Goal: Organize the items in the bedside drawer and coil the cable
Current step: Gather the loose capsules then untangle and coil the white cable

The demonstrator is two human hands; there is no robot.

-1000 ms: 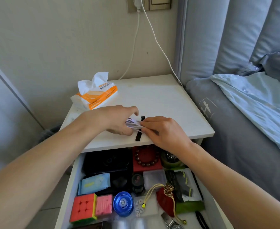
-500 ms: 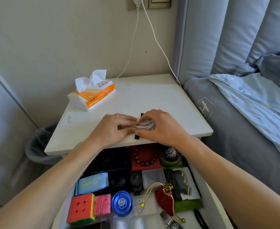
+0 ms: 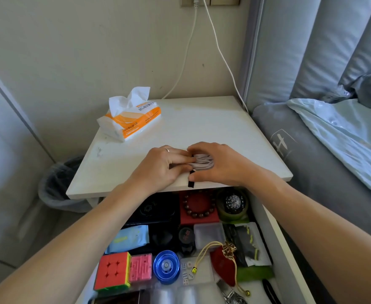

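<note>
Both hands were at the front edge of the white bedside surface (image 3: 202,128). The coiled pale cable (image 3: 203,163) lay bundled on the surface between them. Left hand (image 3: 161,166): fingers (image 3: 180,160) extended nearly straight, lying flat over the left end of the bundle, ring visible on one finger. Right hand (image 3: 221,164): fingers curled over the top of the coil, thumb pressed on the surface just beside the black strap (image 3: 190,182). The strap ran from under the coil toward the front edge of the surface; whether it was closed around the cable could not be told.

The drawer (image 3: 265,224) below stood open and full: red bead bracelet box (image 3: 198,208), black watch (image 3: 232,202), colour cube (image 3: 112,270), pink maze puzzle (image 3: 140,267), blue yo-yo (image 3: 166,266), red pouch (image 3: 224,266) with gold cord, dice (image 3: 185,275).

A tissue pack (image 3: 132,119) sat at the back left of the surface. Two white cords (image 3: 219,53) hung from the wall socket.
</note>
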